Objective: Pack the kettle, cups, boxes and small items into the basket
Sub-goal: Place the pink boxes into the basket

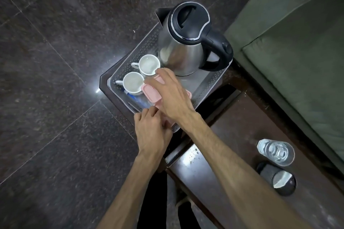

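Observation:
A clear perforated basket (208,87) sits on a dark wooden table. Inside it stand a steel kettle (183,46) with a black lid and handle, and two white cups (149,65) (132,82) at the left. Pink lidded boxes (150,92) lie at the basket's near side. My right hand (171,96) rests spread on top of the pink boxes, fingers reaching toward the cups. My left hand (151,130) is curled at the basket's near edge, touching a pink box there. Whether it grips the box is hidden. A blue small item (133,96) lies under the nearer cup.
A glass of water (275,151) and a dark round object (277,178) stand on the table at the right. A green sofa (297,33) borders the table at the far right. Dark tiled floor lies to the left, beyond the table's edge.

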A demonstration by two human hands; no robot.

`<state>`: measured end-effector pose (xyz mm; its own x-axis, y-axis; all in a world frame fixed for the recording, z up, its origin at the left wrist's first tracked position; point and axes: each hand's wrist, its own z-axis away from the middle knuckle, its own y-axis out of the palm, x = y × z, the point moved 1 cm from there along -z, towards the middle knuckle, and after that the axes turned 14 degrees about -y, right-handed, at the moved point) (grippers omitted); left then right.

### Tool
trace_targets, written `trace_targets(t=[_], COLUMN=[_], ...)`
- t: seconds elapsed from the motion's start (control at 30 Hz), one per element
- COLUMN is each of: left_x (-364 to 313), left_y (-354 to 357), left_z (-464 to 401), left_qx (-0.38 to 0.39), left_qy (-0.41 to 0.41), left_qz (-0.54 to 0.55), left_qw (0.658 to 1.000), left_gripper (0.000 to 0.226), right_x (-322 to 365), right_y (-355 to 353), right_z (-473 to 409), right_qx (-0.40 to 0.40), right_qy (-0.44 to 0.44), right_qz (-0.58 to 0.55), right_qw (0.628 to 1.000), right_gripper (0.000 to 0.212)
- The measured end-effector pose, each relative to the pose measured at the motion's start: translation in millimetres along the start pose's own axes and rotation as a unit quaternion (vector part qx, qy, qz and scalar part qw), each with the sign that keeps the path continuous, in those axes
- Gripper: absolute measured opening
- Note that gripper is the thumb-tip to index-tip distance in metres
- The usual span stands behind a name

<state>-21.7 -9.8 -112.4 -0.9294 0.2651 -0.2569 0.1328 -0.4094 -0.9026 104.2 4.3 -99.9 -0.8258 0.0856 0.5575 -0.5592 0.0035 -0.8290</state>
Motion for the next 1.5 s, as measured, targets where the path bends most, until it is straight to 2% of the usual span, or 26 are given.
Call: trace_targets(t=[0.17,0.27,0.4,0.5,0.57,0.67,0.77,0.83,0.9,0.97,1.1,1.17,1.27,1.33,1.4,1.5], left_x=[-2,0,1,2,2,4,4,2,-2,-10,-29,-38,-59,-74,-86,-98], left_y=[2,3,5,6,7,6,5,3,1,0,12,25,48,68,91,133], left_z=[0,1,1,0,1,1,2,4,7,13,34,50,85,111,139,179], left_qx=[-0.002,-0.005,-0.011,-0.007,-0.003,-0.002,-0.008,-0.014,-0.01,-0.002,-0.016,-0.02,-0.012,0.039,0.112,0.215], left_qy=[0.006,0.015,0.015,0.017,0.019,0.024,0.043,0.054,0.058,0.069,0.094,0.084,0.127,0.15,0.153,0.129], left_qz=[-0.018,-0.018,-0.02,-0.019,-0.023,-0.021,-0.02,0.0,0.036,0.091,0.172,0.187,0.201,0.196,0.148,0.059], left_qw=[1.0,1.0,1.0,1.0,1.0,0.999,0.999,0.998,0.998,0.993,0.98,0.979,0.971,0.968,0.971,0.966], left_gripper=[0.011,0.012,0.023,0.017,0.014,0.017,0.021,0.016,0.008,0.013,0.02,0.015,0.013,0.012,0.01,0.015], right_x=[-3,-7,-9,-10,-10,-8,-5,-4,-4,-5,-9,-11,-17,-21,-23,-24], right_y=[2,2,-3,0,3,8,10,10,7,4,-1,-2,6,16,30,52], right_z=[-2,0,8,12,12,12,10,14,25,45,99,133,198,248,299,370], right_qx=[-0.025,0.001,-0.031,-0.086,-0.072,-0.037,-0.054,-0.064,-0.093,-0.144,-0.268,-0.326,-0.376,-0.394,-0.398,-0.348], right_qy=[-0.007,-0.003,0.03,0.089,0.122,0.139,0.141,0.144,0.148,0.158,0.202,0.237,0.314,0.383,0.466,0.608], right_qz=[-0.024,-0.034,-0.074,-0.078,-0.042,-0.015,0.022,0.03,0.0,-0.039,-0.07,-0.08,-0.107,-0.13,-0.133,-0.104], right_qw=[0.999,0.999,0.996,0.989,0.989,0.989,0.988,0.987,0.985,0.976,0.939,0.912,0.865,0.825,0.779,0.706], right_gripper=[0.057,0.068,0.083,0.055,0.039,0.04,0.042,0.042,0.039,0.03,0.013,0.009,0.009,0.009,0.01,0.015])
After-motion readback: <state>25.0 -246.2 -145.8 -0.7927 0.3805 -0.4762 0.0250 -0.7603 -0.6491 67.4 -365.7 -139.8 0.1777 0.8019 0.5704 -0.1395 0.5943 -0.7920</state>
